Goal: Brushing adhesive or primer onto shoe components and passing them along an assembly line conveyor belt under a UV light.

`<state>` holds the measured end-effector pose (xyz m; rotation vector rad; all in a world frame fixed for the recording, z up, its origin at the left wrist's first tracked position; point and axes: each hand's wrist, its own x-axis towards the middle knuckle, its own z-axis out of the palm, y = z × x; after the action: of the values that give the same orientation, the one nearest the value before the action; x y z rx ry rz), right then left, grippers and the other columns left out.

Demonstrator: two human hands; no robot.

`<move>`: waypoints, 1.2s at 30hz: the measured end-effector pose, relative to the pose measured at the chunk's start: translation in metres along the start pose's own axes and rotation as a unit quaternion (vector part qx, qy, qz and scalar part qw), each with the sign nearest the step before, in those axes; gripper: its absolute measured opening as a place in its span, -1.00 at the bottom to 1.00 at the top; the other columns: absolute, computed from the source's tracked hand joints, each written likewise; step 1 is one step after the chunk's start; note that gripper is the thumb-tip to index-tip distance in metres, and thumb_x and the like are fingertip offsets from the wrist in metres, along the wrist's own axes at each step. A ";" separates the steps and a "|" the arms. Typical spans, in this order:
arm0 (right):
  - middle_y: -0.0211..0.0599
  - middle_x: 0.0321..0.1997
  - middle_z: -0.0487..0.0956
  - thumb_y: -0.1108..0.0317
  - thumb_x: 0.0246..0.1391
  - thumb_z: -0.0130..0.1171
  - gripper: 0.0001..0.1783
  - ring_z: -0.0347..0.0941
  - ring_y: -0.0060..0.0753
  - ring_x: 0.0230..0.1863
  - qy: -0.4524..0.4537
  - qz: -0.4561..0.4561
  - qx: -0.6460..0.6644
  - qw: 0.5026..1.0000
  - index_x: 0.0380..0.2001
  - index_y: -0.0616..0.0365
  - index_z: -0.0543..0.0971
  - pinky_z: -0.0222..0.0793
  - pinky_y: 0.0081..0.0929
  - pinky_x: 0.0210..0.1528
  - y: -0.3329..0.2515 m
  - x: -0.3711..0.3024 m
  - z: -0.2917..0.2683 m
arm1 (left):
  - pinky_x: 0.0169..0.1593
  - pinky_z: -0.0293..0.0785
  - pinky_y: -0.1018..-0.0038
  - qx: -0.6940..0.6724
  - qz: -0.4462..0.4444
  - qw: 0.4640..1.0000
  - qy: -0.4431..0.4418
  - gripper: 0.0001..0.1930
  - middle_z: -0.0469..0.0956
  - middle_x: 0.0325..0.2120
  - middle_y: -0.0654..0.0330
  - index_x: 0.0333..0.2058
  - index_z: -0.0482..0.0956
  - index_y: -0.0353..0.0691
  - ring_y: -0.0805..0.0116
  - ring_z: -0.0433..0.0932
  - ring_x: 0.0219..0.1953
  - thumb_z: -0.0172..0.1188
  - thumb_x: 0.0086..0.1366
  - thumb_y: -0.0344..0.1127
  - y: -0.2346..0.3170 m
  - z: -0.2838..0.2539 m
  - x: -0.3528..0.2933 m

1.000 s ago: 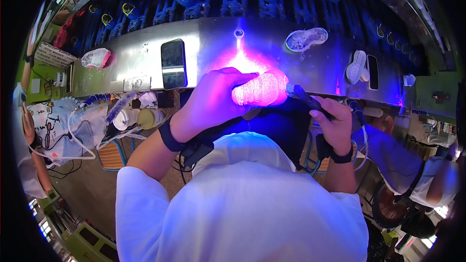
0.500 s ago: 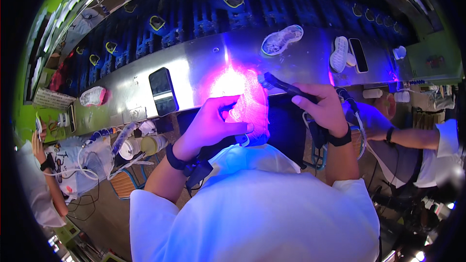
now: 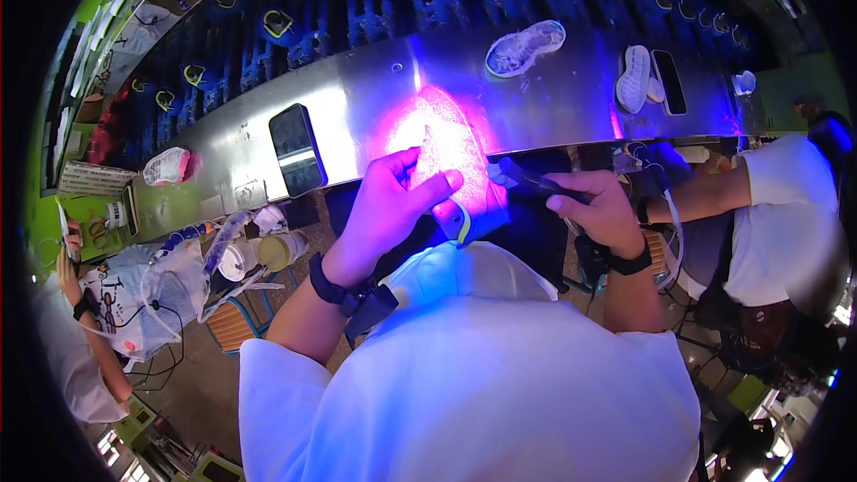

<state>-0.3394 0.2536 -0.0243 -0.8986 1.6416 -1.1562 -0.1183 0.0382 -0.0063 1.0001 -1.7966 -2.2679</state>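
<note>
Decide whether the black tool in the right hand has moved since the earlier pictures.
Cannot tell: the camera itself swung, so the metal bench shifts too; the black tool stays beside the glowing shoe.

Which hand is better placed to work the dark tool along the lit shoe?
Right, most likely. The right hand already grips the dark tool, tip beside the shoe, while the left hand holds that shoe.

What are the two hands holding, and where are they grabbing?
The left hand grips a glowing pink shoe upper by its near side, thumb on top. The right hand holds a dark pen-like tool by its rear end.
</note>
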 end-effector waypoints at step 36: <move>-0.22 -0.45 0.57 0.50 -0.07 0.40 -0.58 0.48 -0.32 -0.47 0.059 -0.201 -0.271 0.940 -0.05 0.12 0.69 0.35 -0.45 -0.37 -0.049 0.022 0.008 | 0.02 0.72 0.36 -0.672 -0.224 0.684 -0.173 -0.33 0.39 0.17 -0.29 0.34 0.17 -0.28 -0.03 0.65 -0.04 -0.32 0.55 0.18 -0.027 -0.012 -0.014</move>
<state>-0.3363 0.2166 0.0154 -1.6005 1.9780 -1.0453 -0.0917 0.0425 -0.0259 0.6368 0.5188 -3.0745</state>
